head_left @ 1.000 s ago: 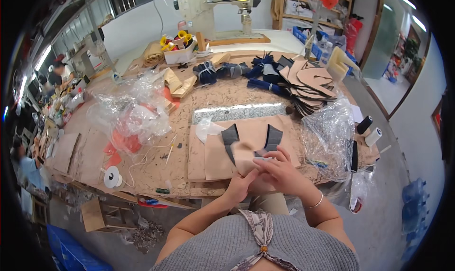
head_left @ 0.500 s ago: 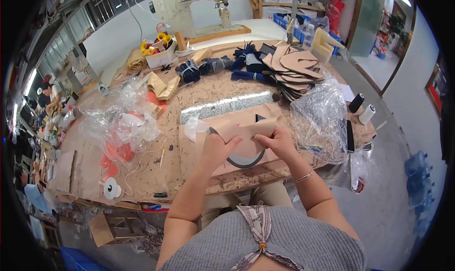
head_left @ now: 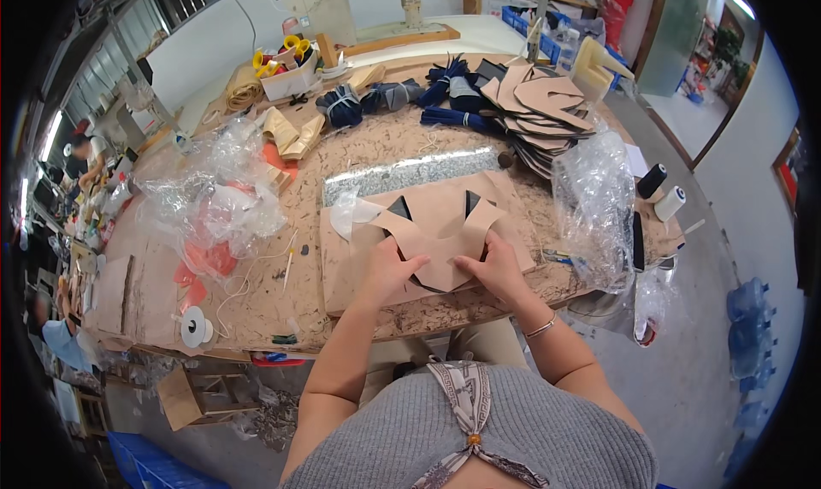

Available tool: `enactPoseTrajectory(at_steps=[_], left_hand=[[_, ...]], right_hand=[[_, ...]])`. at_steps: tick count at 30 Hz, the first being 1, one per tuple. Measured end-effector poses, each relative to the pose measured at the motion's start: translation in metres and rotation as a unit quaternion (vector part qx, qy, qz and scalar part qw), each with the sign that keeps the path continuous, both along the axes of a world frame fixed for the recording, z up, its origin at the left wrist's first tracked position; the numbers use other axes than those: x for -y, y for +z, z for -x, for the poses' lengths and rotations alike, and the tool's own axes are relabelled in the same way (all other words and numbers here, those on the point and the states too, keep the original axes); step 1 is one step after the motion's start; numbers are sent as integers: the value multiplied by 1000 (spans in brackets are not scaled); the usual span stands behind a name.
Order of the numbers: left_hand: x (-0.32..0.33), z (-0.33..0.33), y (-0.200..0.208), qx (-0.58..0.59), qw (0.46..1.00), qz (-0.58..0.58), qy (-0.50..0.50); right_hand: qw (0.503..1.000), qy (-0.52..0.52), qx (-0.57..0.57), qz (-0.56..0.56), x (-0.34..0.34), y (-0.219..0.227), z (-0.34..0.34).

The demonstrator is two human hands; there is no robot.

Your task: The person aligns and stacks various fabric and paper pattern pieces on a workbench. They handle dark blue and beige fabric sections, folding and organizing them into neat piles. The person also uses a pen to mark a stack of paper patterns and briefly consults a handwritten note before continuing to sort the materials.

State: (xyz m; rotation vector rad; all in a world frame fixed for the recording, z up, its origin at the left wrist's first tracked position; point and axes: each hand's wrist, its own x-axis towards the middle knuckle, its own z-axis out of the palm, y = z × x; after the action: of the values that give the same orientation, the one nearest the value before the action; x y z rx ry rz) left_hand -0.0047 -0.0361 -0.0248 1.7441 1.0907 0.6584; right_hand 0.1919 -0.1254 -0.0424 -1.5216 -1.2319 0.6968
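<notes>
In front of me a tan U-shaped cut piece is held between my two hands, its two arms pointing away from me. My left hand grips its left edge with the thumb on top. On the opposite edge, my right hand has its thumb laid over the piece, fingers underneath. Black material shows beneath it at the arm tips and along the lower curve. Under both lies a flat tan sheet on the worktable; a pale rounded scrap rests beside the left arm.
A stack of tan cut pieces with dark undersides and tied navy bundles lie at the back. Clear plastic sits right, near black and white thread cones. More plastic and a white spool lie left.
The tan piece, bent up between my hands before, now lies flatter and lower with both arms spread. Black tips now show beyond it on both sides. The view has shifted slightly.
</notes>
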Motion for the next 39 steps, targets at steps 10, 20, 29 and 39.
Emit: enactPoseTrajectory(at_steps=[10,20,29,39], left_hand=[[-8,3,-7,-18,1000,3,-6],[-3,1,-7,-114,991,-64,12],[-41,5,-36,-80,949,-303,-42],[-129,9,14,-112,989,-32,-90]], right_hand=[[996,-17,88,0,-2,-4,4],[977,-50,207,-9,1,-5,10],[899,171,377,-142,14,-13,47],[874,191,435,-107,-2,11,51]])
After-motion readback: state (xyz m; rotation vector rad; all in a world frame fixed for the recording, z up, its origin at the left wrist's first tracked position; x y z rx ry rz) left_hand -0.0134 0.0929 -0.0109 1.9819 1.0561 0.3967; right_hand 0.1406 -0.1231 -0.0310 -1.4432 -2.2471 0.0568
